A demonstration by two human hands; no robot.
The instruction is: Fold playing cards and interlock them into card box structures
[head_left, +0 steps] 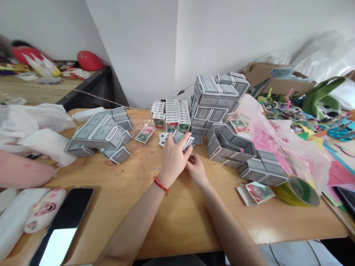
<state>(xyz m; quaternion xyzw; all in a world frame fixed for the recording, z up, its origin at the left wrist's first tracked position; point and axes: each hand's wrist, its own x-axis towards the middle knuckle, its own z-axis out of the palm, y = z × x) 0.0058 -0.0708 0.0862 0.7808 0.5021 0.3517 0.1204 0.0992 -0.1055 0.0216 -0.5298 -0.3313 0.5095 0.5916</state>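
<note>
My left hand [173,157], with a red string at the wrist, is closed around a fanned stack of playing cards [181,139] with grey patterned backs. A spade card [163,138] shows at the stack's left edge. My right hand [196,167] sits just below and right of the stack, fingers curled against its lower edge. Both hands hover over the wooden table [177,218]. Small card boxes [171,116] stand in rows right behind the hands.
Grey bundled card packs lie in a pile at left [100,135] and in a taller stack at right [219,99]. A flat open card box [256,193], a tape roll [298,192], a pink plastic bag [277,140], a phone [62,227] and another person's arm [24,173] surround the hands.
</note>
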